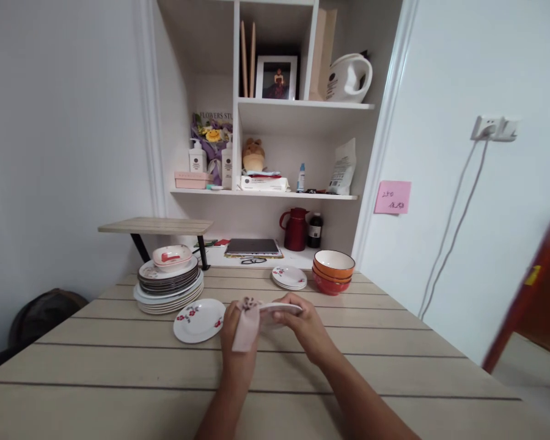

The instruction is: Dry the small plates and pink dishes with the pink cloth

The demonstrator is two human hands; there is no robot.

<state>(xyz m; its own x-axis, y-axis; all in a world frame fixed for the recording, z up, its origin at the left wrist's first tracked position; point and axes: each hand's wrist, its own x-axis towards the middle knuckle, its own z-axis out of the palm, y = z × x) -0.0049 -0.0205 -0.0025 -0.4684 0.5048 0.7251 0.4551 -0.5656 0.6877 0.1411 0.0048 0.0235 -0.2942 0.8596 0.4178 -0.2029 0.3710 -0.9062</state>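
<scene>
While the right hand [305,322] grips a small round white plate [266,313] above the pale, dark-striped surface [156,366], the left hand [230,327] clasps a pale pink cloth [246,330] at its edge, partly hiding it. Just left lies a white plate with red flowers [195,322]; beyond stand a tall plate stack [167,292], small white floral plates [288,278] and nested orange-and-red bowls [333,272].

In the centre of the frame, above the table [165,403], a held plate [268,311] sits between the left hand [230,330], which has a cloth [246,335], and the right hand [308,325]. Left of them lies a loose plate [198,320]; behind it, farther left, a plate stack [183,293] carries a dish [172,257]. Right of centre, beyond the hands, saucers [289,277] rest left of a bowl stack [333,272].
</scene>
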